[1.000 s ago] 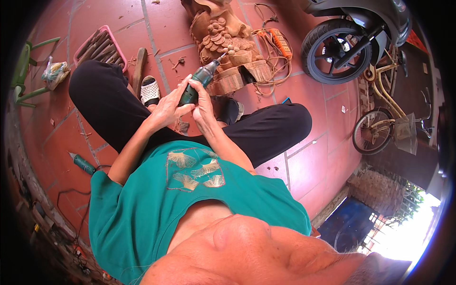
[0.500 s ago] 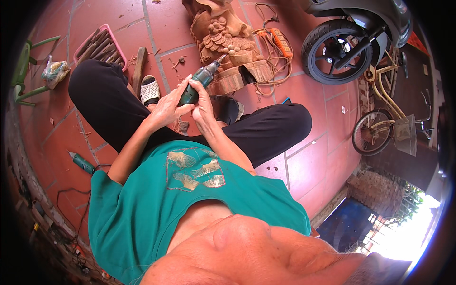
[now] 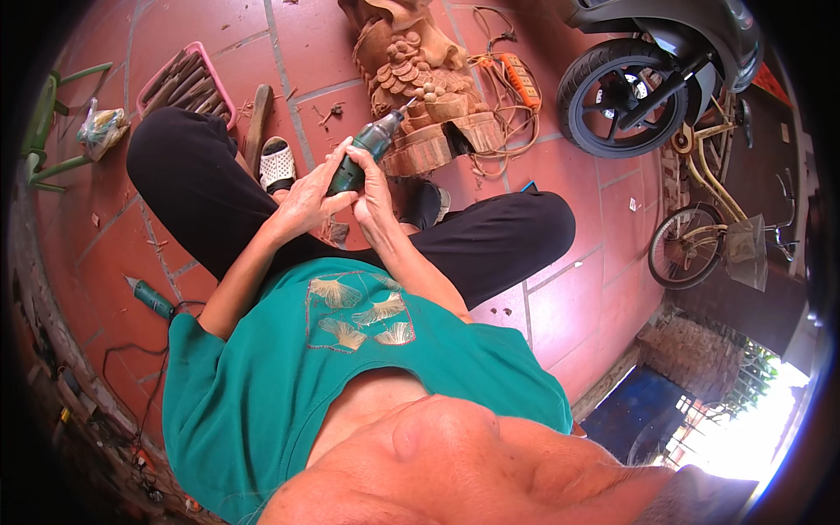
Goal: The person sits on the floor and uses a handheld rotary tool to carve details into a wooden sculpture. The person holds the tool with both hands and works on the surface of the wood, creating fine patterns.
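Note:
A dark green rotary grinder (image 3: 374,140) is held in both of my hands, its thin bit angled up and to the right. My left hand (image 3: 308,199) wraps the left side of its body. From the right side, my right hand (image 3: 374,194) closes on the same body, with the fingers of both hands meeting over it. The bit reaches the lower part of a brown wood carving (image 3: 411,83), which shows piled coin shapes and small round beads. Whether the bit touches the wood I cannot tell.
A pink basket (image 3: 229,107) of carving tools stands at the left, beside a wooden mallet-like stick (image 3: 260,122). A second green power tool (image 3: 150,297) lies on the tiles with its cord. Right of the carving are an orange power strip (image 3: 520,80) and a motorbike wheel (image 3: 623,98).

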`<state>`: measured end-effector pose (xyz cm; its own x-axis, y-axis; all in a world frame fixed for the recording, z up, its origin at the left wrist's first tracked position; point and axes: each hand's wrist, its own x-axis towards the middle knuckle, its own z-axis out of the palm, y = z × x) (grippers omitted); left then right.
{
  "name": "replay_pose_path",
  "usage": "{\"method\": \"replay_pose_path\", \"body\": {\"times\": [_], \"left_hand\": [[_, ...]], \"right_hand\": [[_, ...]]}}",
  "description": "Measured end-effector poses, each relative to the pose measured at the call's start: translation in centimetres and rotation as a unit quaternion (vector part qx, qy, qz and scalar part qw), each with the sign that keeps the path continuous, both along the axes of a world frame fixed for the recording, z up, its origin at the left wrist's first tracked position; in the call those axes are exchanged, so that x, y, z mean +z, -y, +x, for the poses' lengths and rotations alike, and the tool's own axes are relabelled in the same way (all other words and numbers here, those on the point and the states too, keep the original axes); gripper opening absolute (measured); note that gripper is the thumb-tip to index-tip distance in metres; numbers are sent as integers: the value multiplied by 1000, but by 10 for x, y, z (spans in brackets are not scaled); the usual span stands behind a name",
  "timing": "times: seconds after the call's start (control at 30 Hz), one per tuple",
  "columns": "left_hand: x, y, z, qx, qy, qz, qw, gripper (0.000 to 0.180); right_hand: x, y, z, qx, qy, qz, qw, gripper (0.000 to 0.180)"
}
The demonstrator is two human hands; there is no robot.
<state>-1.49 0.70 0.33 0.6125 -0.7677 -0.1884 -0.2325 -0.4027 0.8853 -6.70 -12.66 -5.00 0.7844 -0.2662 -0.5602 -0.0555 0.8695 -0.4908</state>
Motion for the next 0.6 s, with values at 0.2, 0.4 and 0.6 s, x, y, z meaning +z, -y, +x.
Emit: {"method": "replay_pose_path", "body": {"times": [0.2,0.4,0.6], "left_hand": [[-7,1,-1,-9,43,-31,999,89],[-2,1,0,-9,15,-14,1000,89],[-4,0,0,1,0,-4,1000,89]], "right_hand": [[1,0,-1,-13,4,2,1000,28],[4,0,-1,-6,-2,4,1000,29],[-1,1,1,2,1,-1,1000,29]]}}
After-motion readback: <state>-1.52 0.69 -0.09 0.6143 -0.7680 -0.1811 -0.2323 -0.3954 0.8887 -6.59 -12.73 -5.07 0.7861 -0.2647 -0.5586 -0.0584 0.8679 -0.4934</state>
